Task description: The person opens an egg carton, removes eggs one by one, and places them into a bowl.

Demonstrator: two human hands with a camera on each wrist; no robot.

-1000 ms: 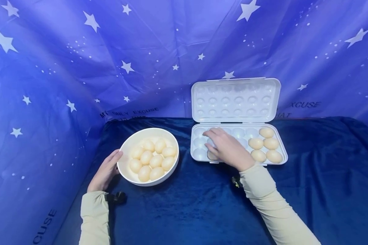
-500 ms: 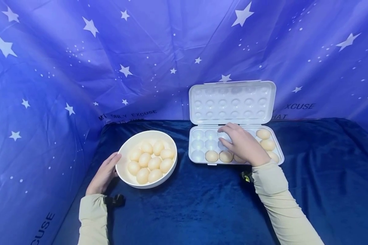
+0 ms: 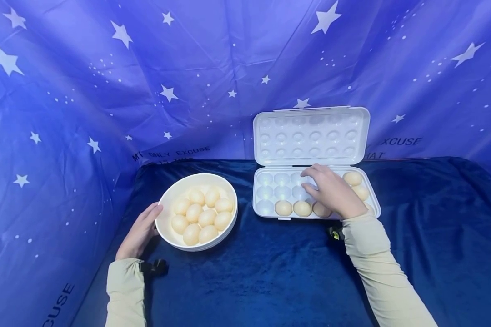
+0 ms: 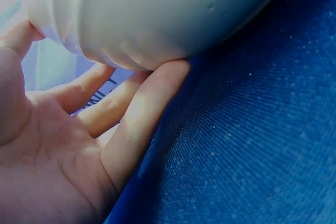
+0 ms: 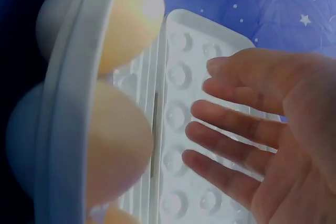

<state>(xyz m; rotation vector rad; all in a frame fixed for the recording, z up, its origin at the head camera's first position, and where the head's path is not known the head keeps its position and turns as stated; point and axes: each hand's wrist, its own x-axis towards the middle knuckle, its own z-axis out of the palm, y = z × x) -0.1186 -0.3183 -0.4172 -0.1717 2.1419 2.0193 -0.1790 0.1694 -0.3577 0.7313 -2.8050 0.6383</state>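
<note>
My left hand (image 3: 141, 231) holds the left side of a white bowl (image 3: 196, 248), thumb at the rim and fingers against the outer wall, as the left wrist view of the bowl (image 4: 147, 19) also shows. Several pale brown eggs (image 3: 194, 213) lie in it. To the right stands a white egg box (image 3: 266, 218) with its lid (image 3: 311, 156) raised. Above its tray hovers my right hand (image 3: 331, 195), fingers extended and nothing between them. Three eggs (image 3: 302, 208) show in the front row. More sit at the right end, where the hand partly hides them.
Dark blue velvety cloth (image 3: 245, 286) covers the table. Behind and to the left hangs a blue curtain (image 3: 212, 54) with white stars, close behind the raised lid. A small black device (image 3: 157, 267) is strapped at the left wrist.
My right hand has moved right across the egg box, away from the left columns, uncovering front-row eggs and now overlapping eggs toward the right. My left hand stays on the bowl.
</note>
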